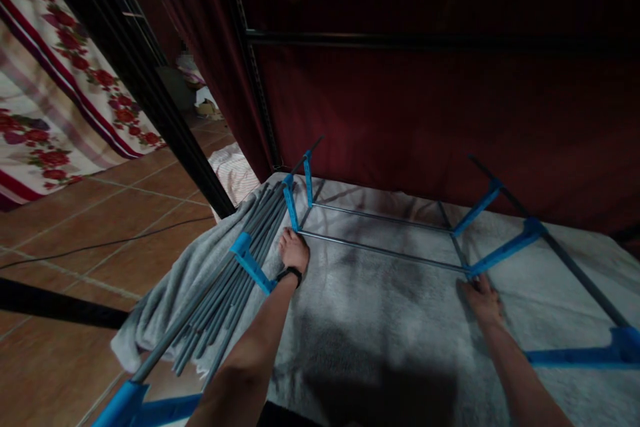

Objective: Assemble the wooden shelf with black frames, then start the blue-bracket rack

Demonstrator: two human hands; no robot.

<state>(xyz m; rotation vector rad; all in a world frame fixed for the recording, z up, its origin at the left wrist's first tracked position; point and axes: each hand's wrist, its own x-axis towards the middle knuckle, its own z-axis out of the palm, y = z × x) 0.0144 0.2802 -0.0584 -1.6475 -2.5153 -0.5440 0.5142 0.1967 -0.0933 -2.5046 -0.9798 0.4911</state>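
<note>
A rack frame of grey metal rods and blue plastic connectors lies on a grey blanket. My left hand, with a black band at the wrist, is closed at the left end of the near rod, beside a blue connector. My right hand is closed at the right end of the same rod, just under another blue connector. Long grey side poles run along both sides of the frame.
A bundle of loose grey rods lies left of my left arm on the blanket edge. A dark red curtain hangs behind the frame. Brown floor tiles, a black cable and a floral cloth are at left.
</note>
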